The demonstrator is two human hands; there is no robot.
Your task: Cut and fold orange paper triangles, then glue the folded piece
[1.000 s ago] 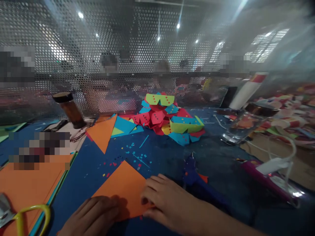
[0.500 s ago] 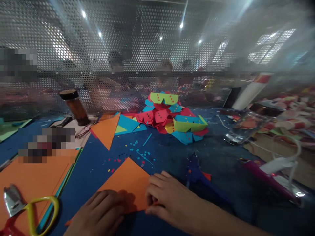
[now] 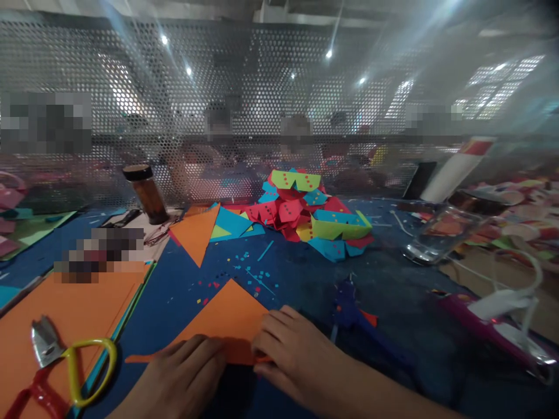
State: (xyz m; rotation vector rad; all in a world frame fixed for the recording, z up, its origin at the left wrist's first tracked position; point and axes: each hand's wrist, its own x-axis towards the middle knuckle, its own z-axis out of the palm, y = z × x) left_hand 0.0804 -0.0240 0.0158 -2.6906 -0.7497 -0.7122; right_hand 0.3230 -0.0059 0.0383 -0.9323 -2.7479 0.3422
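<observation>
An orange sheet of paper (image 3: 231, 308) lies on the blue tabletop, its pointed corner facing away from me and its near edge turned up in a fold. My left hand (image 3: 187, 366) presses on the left part of that edge, fingers bent over it. At the right end of the fold, my right hand (image 3: 292, 349) pinches the paper between thumb and curled fingers. A narrow orange strip of the sheet sticks out left of my left hand. Tiny blue, red and yellow paper bits (image 3: 253, 270) are scattered just beyond the sheet.
Scissors with yellow and red handles (image 3: 91, 372) lie on an orange paper stack (image 3: 126, 291) at left. Folded paper pieces (image 3: 301, 209) are heaped behind. A blue glue gun (image 3: 347, 302), a drinking glass (image 3: 437, 233) and a purple power strip (image 3: 463, 308) stand or lie right. A brown jar (image 3: 148, 198) stands back left.
My hands have drawn slightly closer along the near edge, and the fold lies flatter. The whole view has shifted a little, so the things on the table appear further right.
</observation>
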